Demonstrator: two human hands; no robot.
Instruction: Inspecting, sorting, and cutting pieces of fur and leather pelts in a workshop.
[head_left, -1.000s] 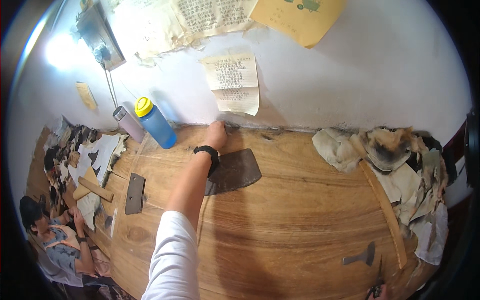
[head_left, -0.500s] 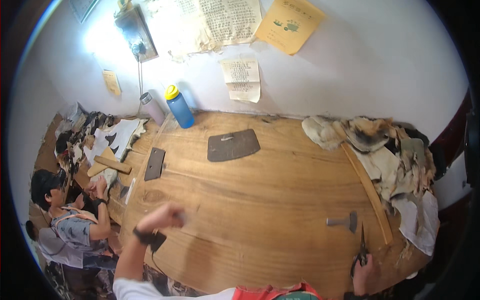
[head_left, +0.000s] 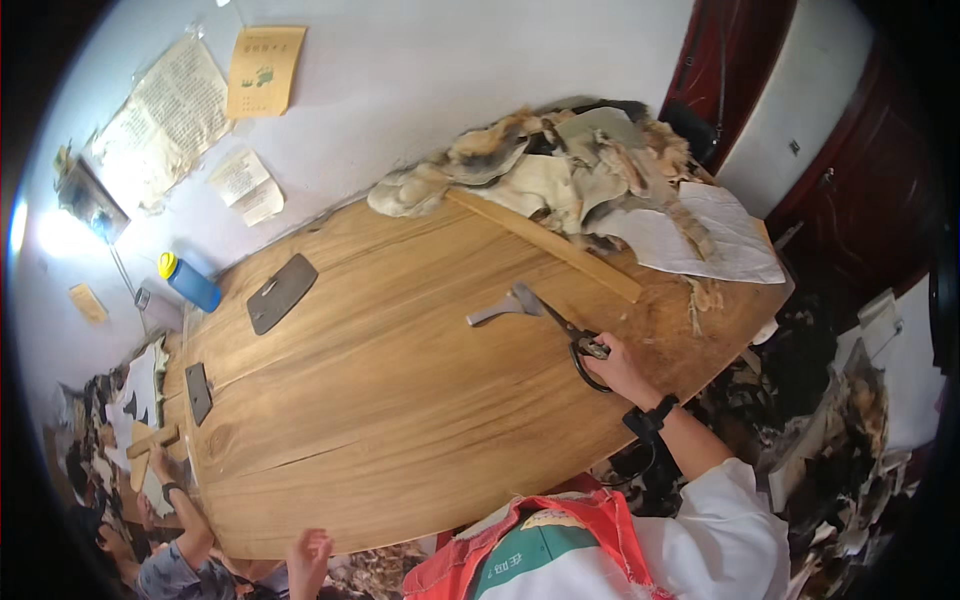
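On the right of the wooden table (head_left: 400,370), my right hand (head_left: 618,368) is closed round the handles of black scissors (head_left: 578,345). Their blades point up and left toward a small grey tool with a broad flat head (head_left: 508,304), which lies on the wood; the scissor tip comes close to or over that head. My left hand (head_left: 310,555) is low at the table's near edge, its fingers loosely bent and apart, with nothing visible in them. A dark strap circles my right wrist.
Fur and hide pieces (head_left: 580,170) heap at the back right beside a long wooden strip (head_left: 545,243). A dark leather-like plate (head_left: 283,293), a flat dark block (head_left: 198,393), a blue bottle (head_left: 192,284) and a pale tumbler (head_left: 158,311) stand left. A co-worker (head_left: 180,560) sits lower left.
My view has swung to the right. The right hand, still holding the scissors, has come in over the table beside the grey tool. My left hand has dropped to the near edge.
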